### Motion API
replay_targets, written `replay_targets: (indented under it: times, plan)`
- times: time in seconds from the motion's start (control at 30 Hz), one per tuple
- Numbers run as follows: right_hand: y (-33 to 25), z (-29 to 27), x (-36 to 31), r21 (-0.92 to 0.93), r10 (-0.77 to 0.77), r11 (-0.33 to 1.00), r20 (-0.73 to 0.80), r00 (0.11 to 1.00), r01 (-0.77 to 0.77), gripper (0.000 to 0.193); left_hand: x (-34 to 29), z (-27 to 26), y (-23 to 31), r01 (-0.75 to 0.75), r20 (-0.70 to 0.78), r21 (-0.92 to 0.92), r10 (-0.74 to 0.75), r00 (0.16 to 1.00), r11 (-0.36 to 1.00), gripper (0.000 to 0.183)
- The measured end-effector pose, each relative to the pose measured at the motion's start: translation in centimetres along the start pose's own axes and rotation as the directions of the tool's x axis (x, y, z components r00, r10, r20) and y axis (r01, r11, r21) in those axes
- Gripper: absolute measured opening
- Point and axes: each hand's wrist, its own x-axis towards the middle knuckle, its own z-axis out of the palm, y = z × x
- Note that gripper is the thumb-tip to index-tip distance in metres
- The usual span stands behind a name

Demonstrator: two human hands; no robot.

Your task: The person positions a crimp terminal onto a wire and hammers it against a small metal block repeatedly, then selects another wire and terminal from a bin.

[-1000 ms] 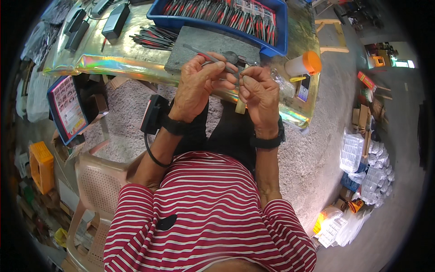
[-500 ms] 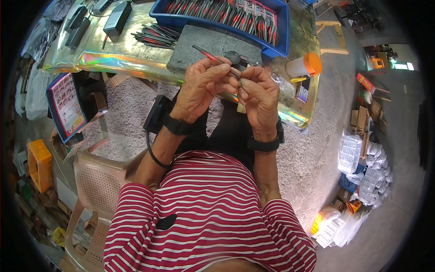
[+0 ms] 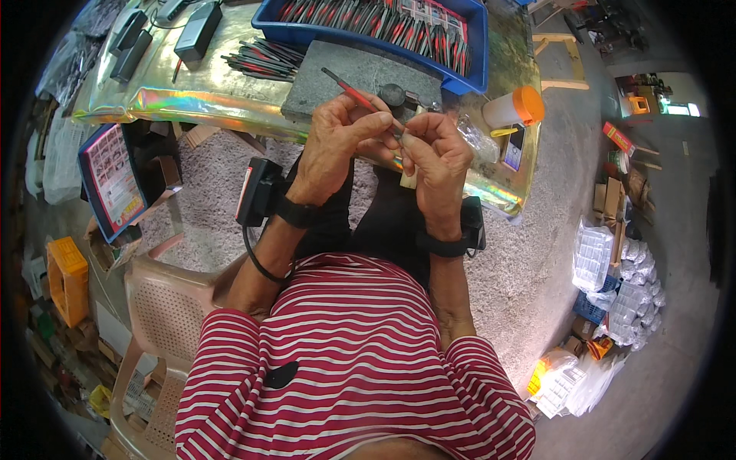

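Observation:
A slim red-and-black pen-shaped tool (image 3: 351, 92) slants between my hands, above the near edge of a grey stone block (image 3: 326, 69). Its dark end points up and to the left. The fingers of my left hand (image 3: 331, 149) are pinched around its middle. My right hand (image 3: 438, 157) is closed at its lower right end, thumb against the fingers; the tip there is hidden. Just beyond my right fingers are a round black knob-like piece (image 3: 392, 95) and crumpled clear plastic (image 3: 477, 144).
A blue tray (image 3: 368, 40) holds many similar red-and-black pieces, with a loose pile (image 3: 264, 60) beside it. On the gold-covered table (image 3: 222, 103) are a white jar with an orange lid (image 3: 527, 106), a phone (image 3: 514, 149) and a grey box (image 3: 198, 32). A plastic chair (image 3: 169, 307) stands at my left.
Both hands have shifted slightly left, and the tool's dark end sits a little higher. My wrists have turned, so the black boxes strapped there show more. The grip on the tool continues.

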Motion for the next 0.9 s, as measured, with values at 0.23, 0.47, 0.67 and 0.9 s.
replay_targets:
  times: [0.23, 0.47, 0.67, 0.9]
  plan:
    - [1.4, 0.3, 0.2, -0.052, 0.017, 0.998, -0.085, 0.996, -0.022, 0.01, 0.8, -0.6, -1.2, -0.145, 0.064, 0.278, 0.132, 0.989, 0.95, 0.011]
    - [2.1, -0.4, 0.9, -0.175, -0.019, 0.985, -0.058, 0.998, 0.008, 0.018, 2.6, -0.1, -2.6, -0.239, -0.036, 0.501, 0.295, 0.955, 0.832, 0.003]
    - [2.3, -3.6, 0.4, -0.22, -0.036, 0.976, -0.173, 0.984, -0.003, 0.018, 5.0, -0.7, -3.1, -0.171, -0.046, 0.474, 0.219, 0.975, 0.864, 0.003]
    - [4.2, -6.1, -1.8, -0.49, -0.009, 0.861, -0.282, 0.959, -0.136, 0.017, 6.9, -1.4, -5.0, -0.23, 0.0, 0.653, 0.304, 0.953, 0.721, 0.005]
